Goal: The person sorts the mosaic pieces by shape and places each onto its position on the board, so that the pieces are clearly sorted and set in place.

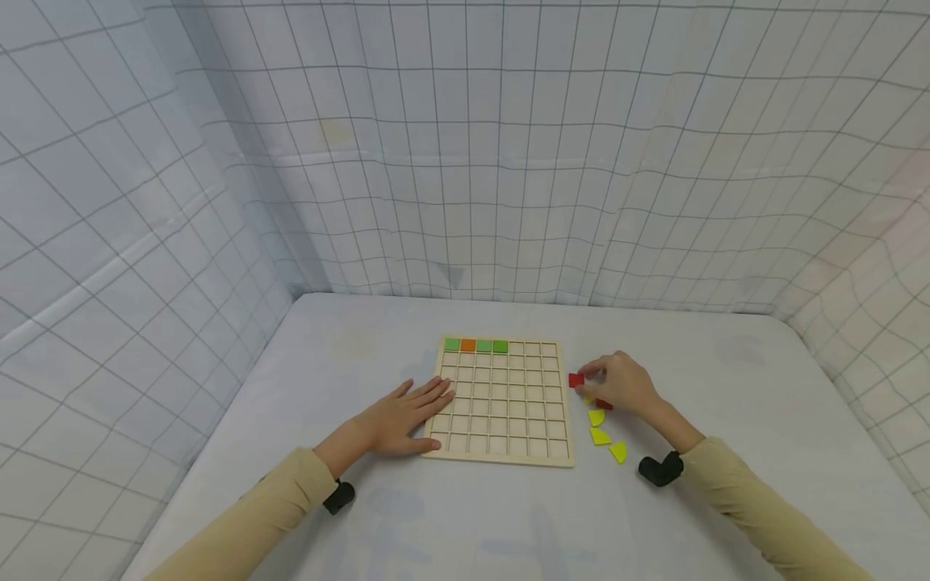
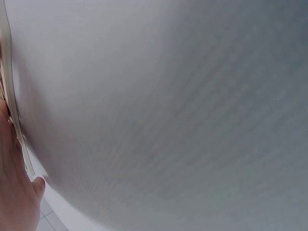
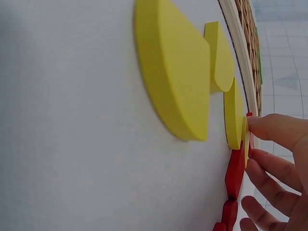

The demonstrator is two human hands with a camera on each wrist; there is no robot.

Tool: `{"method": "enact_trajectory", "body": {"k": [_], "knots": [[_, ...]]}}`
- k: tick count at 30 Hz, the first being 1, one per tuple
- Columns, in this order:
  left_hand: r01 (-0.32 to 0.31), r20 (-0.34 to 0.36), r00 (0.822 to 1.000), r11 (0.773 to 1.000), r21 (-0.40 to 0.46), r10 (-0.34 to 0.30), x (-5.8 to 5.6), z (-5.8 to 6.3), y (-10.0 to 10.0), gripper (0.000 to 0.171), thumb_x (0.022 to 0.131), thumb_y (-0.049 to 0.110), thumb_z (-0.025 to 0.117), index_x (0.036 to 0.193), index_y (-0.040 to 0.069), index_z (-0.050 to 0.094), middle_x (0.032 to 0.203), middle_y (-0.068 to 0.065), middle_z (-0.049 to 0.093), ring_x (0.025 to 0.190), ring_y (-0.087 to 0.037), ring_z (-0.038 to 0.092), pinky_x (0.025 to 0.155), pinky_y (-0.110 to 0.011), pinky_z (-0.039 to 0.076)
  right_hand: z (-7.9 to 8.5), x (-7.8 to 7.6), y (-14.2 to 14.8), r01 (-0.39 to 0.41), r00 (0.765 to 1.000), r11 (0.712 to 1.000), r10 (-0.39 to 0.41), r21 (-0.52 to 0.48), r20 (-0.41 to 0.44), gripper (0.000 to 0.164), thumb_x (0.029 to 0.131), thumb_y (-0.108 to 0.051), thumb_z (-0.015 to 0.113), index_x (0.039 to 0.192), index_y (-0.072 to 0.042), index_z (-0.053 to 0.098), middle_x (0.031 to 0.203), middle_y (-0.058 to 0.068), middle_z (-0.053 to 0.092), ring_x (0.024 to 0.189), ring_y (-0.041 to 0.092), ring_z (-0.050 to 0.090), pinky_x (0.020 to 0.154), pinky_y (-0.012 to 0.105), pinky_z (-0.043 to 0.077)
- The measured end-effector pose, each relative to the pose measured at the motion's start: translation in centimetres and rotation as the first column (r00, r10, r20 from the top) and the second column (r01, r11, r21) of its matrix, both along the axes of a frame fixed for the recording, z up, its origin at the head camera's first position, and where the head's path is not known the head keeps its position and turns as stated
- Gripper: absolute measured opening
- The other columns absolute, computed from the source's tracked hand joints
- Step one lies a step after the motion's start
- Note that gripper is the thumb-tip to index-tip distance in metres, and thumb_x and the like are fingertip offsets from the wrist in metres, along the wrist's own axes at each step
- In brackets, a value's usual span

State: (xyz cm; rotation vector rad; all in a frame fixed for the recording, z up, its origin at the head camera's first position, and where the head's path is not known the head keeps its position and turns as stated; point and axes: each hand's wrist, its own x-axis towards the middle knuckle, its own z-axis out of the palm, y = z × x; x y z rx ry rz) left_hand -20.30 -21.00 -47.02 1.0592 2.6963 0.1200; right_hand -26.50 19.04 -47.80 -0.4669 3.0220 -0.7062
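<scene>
A pale wooden grid board [image 1: 498, 426] lies flat on the table. My left hand [image 1: 404, 420] rests with spread, straight fingers on its left edge; in the left wrist view only part of this hand [image 2: 18, 192] shows. Just beyond the board's right edge, my right hand [image 1: 622, 382] pinches a red square tile [image 1: 576, 379] between thumb and fingertips. Under and beside that hand lie another red piece [image 1: 604, 404] and several yellow rounded-edge pieces [image 1: 599, 436]. From the right wrist, a large yellow piece [image 3: 178, 72] appears close up, with red pieces [image 3: 235, 173] near the fingers.
Green and orange tiles [image 1: 468, 345] fill the first cells of the board's top row, from the left. White grid-patterned curtains [image 1: 465, 161] enclose the white table [image 1: 450, 516] at the back and sides. Black wrist devices [image 1: 661, 469] sit at both cuffs.
</scene>
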Motion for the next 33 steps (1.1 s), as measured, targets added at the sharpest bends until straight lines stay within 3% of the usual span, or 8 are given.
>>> {"method": "enact_trajectory", "body": {"k": [10,18,33], "knots": [[0.022,0.012,1.000,1.000,0.016,-0.023,0.2,-0.1,0.1,0.080,0.094,0.056,0.047,0.155,0.012,0.018,0.162,-0.010,0.013,0.150,-0.028,0.014,0.116,-0.059,0.017,0.3,0.2,0.5,-0.018,0.998,1.000,0.018,0.012,0.064,0.028,0.077,-0.030,0.078,0.099,-0.012,0.077,0.093,0.002,0.072,0.081,0.016,0.051,0.060,0.024,0.042],[0.016,-0.011,1.000,1.000,-0.003,-0.016,0.0,-0.1,-0.1,0.080,0.094,0.058,0.044,0.155,0.014,0.017,0.163,-0.008,0.012,0.150,-0.027,0.013,0.117,-0.058,0.016,0.4,0.2,0.5,-0.050,0.999,0.998,0.050,0.023,-0.017,0.023,0.078,-0.027,0.077,0.095,-0.012,0.078,0.089,0.000,0.072,0.082,0.016,0.052,0.064,0.027,0.044],[0.006,-0.001,1.000,1.000,0.007,-0.006,-0.1,-0.2,-0.1,0.081,0.094,0.059,0.045,0.155,0.014,0.017,0.163,-0.007,0.012,0.150,-0.026,0.013,0.117,-0.058,0.016,1.2,-0.5,0.8,-0.059,0.998,0.998,0.060,0.021,-0.030,0.026,0.078,-0.030,0.077,0.095,-0.010,0.078,0.083,0.000,0.073,0.082,0.020,0.056,0.060,0.027,0.046]]}}
